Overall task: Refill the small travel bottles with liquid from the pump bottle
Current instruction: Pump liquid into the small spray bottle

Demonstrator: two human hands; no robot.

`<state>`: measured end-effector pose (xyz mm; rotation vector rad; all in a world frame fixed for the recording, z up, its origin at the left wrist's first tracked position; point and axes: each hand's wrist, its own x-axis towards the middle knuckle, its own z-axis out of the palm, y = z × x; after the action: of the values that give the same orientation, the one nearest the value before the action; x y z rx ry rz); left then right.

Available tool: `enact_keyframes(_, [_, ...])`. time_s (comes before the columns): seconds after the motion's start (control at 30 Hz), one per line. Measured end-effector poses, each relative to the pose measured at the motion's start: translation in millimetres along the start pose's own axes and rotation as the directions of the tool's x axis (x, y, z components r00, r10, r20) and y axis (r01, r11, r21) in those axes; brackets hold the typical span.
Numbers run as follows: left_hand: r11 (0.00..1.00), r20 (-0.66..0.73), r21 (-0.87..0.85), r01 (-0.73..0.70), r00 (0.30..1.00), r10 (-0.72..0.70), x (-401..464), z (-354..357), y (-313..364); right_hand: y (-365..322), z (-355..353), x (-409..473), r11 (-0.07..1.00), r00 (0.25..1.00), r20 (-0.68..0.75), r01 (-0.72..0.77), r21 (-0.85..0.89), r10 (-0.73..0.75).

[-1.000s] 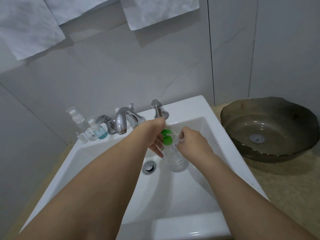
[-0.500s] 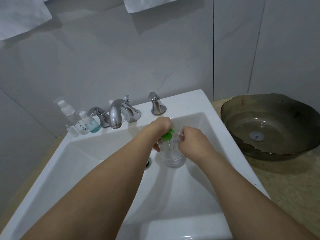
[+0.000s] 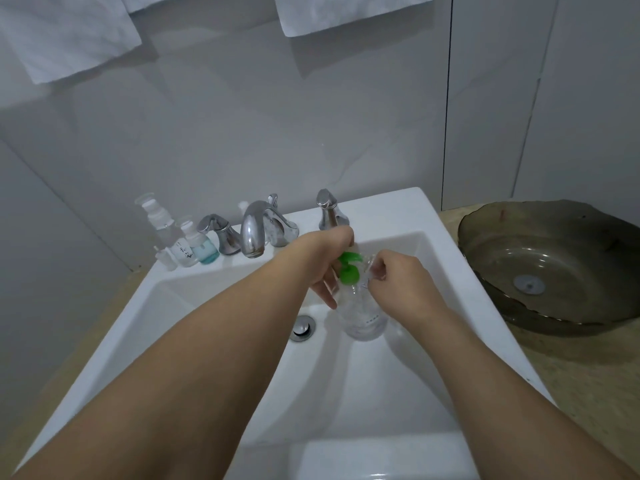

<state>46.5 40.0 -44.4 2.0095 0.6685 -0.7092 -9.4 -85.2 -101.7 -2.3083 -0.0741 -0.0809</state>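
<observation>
A clear pump bottle [image 3: 363, 315] with a green pump head [image 3: 348, 271] stands in the white sink basin [image 3: 207, 306]. My left hand [image 3: 327, 263] grips the pump head from the left, two fingers hanging down beside the bottle. My right hand [image 3: 401, 285] pinches a small clear travel bottle [image 3: 372, 268] held against the green nozzle; my fingers hide most of it. Three more travel bottles stand on the sink's back left ledge: a tall clear one [image 3: 156, 218], a labelled one [image 3: 183, 249] and one with blue liquid [image 3: 206, 252].
The chrome tap [image 3: 254, 230] and its two handles [image 3: 220, 232] [image 3: 329, 211] stand just behind my hands. The drain plug [image 3: 303, 327] lies left of the pump bottle. A dark glass bowl basin [image 3: 554, 268] sits on the counter to the right. White towels [image 3: 69, 36] hang above.
The head camera has shifted a little. My left hand has lifted slightly, and more of the green pump head shows than half a second ago. The right hand stays at the nozzle.
</observation>
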Motion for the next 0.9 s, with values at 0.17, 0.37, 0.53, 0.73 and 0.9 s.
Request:
enact_keyframes(0.17, [1.0, 0.029, -0.001, 0.004, 1.0, -0.004, 3, 1, 5, 0, 0, 0, 1.0, 1.0, -0.007, 0.016, 0.017, -0.016])
enact_keyframes(0.37, [0.997, 0.029, 0.062, 0.034, 0.999, -0.036, 14, 7, 7, 2, 0, 2, 1.0, 1.0, 0.004, -0.008, 0.012, 0.008])
enact_keyframes(0.53, [0.998, -0.038, 0.069, 0.003, 0.999, -0.001, 18, 15, 2, 3, 1, 2, 0.999, 1.0, 0.009, -0.022, -0.025, 0.022])
enact_keyframes(0.73, [0.986, -0.079, 0.169, 0.012, 0.997, 0.001, 29, 24, 0, 5, 0, 2, 0.995, 0.995, 0.066, -0.075, -0.06, 0.079])
enact_keyframes(0.9, [0.99, -0.059, 0.141, 0.001, 0.998, 0.007, 29, 16, -2, 1, 1, 1, 0.996, 0.997, 0.054, -0.059, -0.064, 0.062])
